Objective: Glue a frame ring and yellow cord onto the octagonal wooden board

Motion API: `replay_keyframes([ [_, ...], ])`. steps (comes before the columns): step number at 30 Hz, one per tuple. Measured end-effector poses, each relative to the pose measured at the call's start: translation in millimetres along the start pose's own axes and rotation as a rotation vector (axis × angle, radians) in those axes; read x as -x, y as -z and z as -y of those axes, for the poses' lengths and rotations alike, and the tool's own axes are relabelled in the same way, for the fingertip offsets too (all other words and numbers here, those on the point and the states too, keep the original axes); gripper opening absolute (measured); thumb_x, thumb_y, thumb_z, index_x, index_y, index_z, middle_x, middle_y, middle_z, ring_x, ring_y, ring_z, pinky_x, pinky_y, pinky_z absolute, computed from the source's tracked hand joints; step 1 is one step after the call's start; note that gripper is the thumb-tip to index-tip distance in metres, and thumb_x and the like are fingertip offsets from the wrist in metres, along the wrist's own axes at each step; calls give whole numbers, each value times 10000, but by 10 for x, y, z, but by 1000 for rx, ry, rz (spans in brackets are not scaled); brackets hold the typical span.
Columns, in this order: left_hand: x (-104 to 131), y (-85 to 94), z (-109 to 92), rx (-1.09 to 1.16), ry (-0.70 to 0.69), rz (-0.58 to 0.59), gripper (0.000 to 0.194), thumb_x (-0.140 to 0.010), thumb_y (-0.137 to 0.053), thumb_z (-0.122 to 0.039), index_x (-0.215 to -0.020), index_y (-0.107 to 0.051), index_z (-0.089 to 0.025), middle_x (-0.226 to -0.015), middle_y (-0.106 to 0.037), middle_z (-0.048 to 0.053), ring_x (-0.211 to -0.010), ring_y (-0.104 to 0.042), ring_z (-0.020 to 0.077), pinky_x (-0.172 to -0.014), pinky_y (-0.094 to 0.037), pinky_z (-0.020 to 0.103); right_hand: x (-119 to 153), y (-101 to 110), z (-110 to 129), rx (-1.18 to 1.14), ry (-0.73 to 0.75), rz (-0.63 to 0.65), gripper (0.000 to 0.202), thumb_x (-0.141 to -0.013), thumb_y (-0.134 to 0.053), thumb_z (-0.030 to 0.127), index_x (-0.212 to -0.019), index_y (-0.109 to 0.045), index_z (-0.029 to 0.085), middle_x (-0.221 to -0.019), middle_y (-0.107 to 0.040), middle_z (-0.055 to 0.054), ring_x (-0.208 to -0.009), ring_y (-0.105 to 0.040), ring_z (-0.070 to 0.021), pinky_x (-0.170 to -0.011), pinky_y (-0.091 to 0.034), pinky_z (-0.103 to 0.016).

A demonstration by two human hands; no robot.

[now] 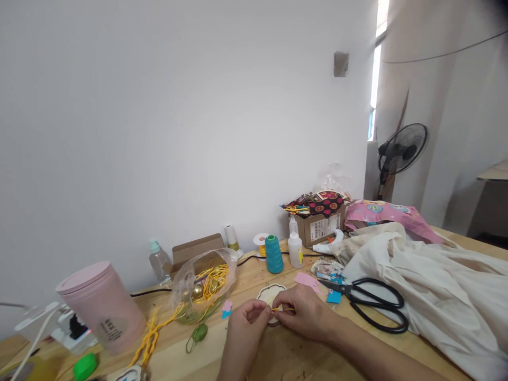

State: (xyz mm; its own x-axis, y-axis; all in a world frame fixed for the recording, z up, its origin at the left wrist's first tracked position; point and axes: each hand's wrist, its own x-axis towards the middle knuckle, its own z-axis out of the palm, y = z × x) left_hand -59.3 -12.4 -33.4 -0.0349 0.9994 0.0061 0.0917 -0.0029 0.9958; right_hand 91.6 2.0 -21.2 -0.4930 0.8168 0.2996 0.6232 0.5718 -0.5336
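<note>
Near the table's front middle, my left hand and my right hand meet, fingertips almost touching. Both pinch a thin yellow cord between thumb and fingers. Beneath and behind the fingertips lies a white scalloped piece with a dark edge, partly hidden by the hands. A small pink and blue piece rests left of my left hand. Black-handled scissors lie to the right of my right hand, beside pink paper and blue pieces.
At the left stand a pink canister and a plastic bag with yellow cords. Behind the hands are a teal thread cone, a glue bottle and a filled cardboard box. White cloth covers the right side.
</note>
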Motion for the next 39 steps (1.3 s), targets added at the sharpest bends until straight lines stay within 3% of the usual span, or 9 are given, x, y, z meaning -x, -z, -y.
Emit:
replay_keyframes([
  [12, -21, 1, 6, 29, 23, -67, 119, -491, -672, -233, -551, -627, -140, -524, -648, 14, -525, -578, 150, -511, -441, 220, -11, -21, -29, -2, 36, -34, 127, -657, -534, 187, -750, -616, 216, -648, -569, 21, -596, -481, -97, -532, -290, -185],
  [18, -34, 24, 19, -10, -6, -65, 131, -500, -668, -245, -569, -632, -138, -551, -641, 22, -524, -564, 145, -500, -431, 218, -4, -34, -28, -25, 58, -12, 142, -721, -495, 225, -695, -634, 213, -647, -553, 10, -639, -478, -103, -555, -297, -189],
  [22, -36, 26, 9, 28, -15, -99, 170, -471, -689, -223, -587, -604, -133, -559, -639, 23, -558, -575, 145, -523, -431, 212, -3, -42, -33, -27, 48, -24, 298, -789, -426, 306, -599, -613, 174, -617, -522, -1, -616, -459, -98, -533, -286, -194],
  [27, -13, 15, -27, 35, -6, -77, 274, -492, -688, -248, -715, -576, -135, -531, -645, 14, -509, -563, 128, -493, -407, 199, 6, -36, -39, -40, 28, -46, 291, -789, -427, 300, -614, -623, 175, -641, -511, -2, -636, -454, -103, -544, -282, -203],
  [35, 24, 10, -69, -21, -20, 21, 272, -524, -668, -239, -751, -559, -137, -531, -664, 30, -499, -562, 131, -497, -392, 200, -83, -142, -43, -557, -114, -125, 108, -636, -541, 156, -615, -647, 156, -699, -477, -4, -667, -446, -111, -550, -314, -191],
  [39, 6, 22, -50, 1, -17, -24, 204, -514, -645, -178, -697, -568, -131, -499, -630, 3, -486, -545, 121, -492, -379, 197, -73, 14, -32, -960, -108, -97, 41, -575, -568, 165, -564, -599, 140, -712, -462, 1, -685, -437, -116, -601, -322, -211],
])
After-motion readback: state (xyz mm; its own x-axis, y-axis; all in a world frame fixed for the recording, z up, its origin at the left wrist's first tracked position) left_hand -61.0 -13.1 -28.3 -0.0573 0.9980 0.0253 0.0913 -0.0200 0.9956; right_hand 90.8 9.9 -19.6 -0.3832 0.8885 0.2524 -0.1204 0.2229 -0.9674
